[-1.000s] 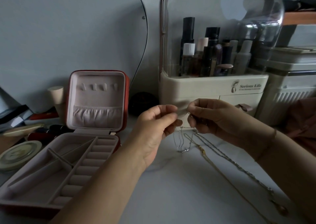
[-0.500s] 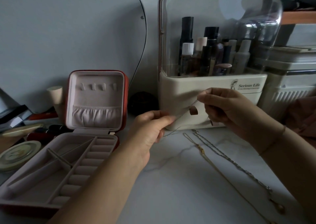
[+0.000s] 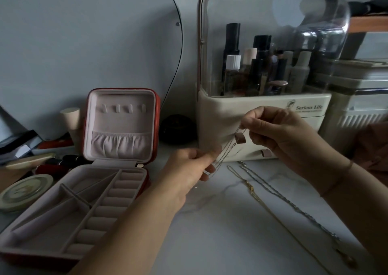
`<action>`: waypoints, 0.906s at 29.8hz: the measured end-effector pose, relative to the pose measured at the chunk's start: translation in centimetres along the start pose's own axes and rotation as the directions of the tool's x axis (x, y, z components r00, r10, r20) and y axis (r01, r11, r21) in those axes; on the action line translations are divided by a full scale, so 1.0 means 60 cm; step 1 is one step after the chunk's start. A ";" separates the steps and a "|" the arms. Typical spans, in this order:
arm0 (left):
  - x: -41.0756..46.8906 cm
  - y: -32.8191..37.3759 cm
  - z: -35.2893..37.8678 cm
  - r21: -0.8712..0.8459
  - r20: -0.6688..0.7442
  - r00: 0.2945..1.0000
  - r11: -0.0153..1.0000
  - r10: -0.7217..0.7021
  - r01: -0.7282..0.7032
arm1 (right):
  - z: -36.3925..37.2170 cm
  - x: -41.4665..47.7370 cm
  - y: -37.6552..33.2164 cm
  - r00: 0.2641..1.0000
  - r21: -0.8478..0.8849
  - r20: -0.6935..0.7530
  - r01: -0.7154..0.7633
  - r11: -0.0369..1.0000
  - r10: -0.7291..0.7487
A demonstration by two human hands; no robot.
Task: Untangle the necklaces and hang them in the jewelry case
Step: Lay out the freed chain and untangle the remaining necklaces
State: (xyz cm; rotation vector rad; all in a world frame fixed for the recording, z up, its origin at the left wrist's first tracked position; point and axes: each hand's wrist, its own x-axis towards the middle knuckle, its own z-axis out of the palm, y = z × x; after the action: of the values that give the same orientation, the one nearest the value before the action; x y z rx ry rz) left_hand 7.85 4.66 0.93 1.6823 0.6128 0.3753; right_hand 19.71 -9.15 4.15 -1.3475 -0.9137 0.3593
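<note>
Right, both hands are up off the white marble bench (image 3: 210, 243), just about dead centre. The left grip (image 3: 189, 171) has its fingertips closed on the lower end of a thin silver chain (image 3: 226, 148). The right grip (image 3: 279, 132), higher and out toward 2 o'clock, pinches the upper end between thumb and forefinger. Several fine strands slant between the two hands, drawn fairly straight and hanging in the air. They're too fine for me to say whether they're knotted. A slim bracelet (image 3: 336, 182) circles the right wrist.

Over at 8 o'clock the red jewelry case (image 3: 156, 115) lies open. Its lid stands upright, with a row of small hooks (image 3: 120, 108) near the top and a gathered pocket below. The tray in front is split into compartments, with a column of ring rolls down its right side.

Down toward 4 o'clock two more pieces lie flat on the bench. A gold necklace (image 3: 254, 193) and a twisted silver necklace (image 3: 294, 205) run side by side from the organizer's foot toward the lower right corner. Something pendant-like sits at the far end, too blurred to name.

At 1 o'clock, behind the hands, stands the cream cosmetics organizer (image 3: 262, 107). Bottles and tubes stand upright under its clear dome, and a brown pull tab (image 3: 240, 138) shows just behind the held chain. At 9 o'clock a round tin (image 3: 25, 190) sits beside the case.
</note>
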 end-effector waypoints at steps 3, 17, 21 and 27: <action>0.001 0.000 -0.003 0.013 -0.025 1.000 1.000 -0.016 0.016 | 0.000 0.000 0.002 1.000 0.010 0.012 -0.011 1.000 0.011; -0.004 0.011 0.005 -0.234 0.120 0.971 0.956 0.208 -0.176 | 0.018 -0.004 0.009 0.985 -0.095 0.140 -0.092 0.991 0.104; -0.004 0.010 0.002 -0.248 0.172 0.956 0.949 0.239 -0.193 | 0.016 -0.004 0.009 0.988 -0.094 0.127 -0.079 0.992 0.091; -0.004 0.008 0.002 -0.254 0.165 0.957 0.948 0.238 -0.192 | 0.016 -0.003 0.009 0.989 -0.111 0.121 -0.075 0.991 0.089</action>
State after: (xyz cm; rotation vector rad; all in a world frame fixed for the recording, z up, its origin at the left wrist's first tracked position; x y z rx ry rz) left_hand 7.81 4.40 1.42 1.5373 0.2289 0.4172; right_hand 19.02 -8.50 3.55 -1.4763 -0.9956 0.4689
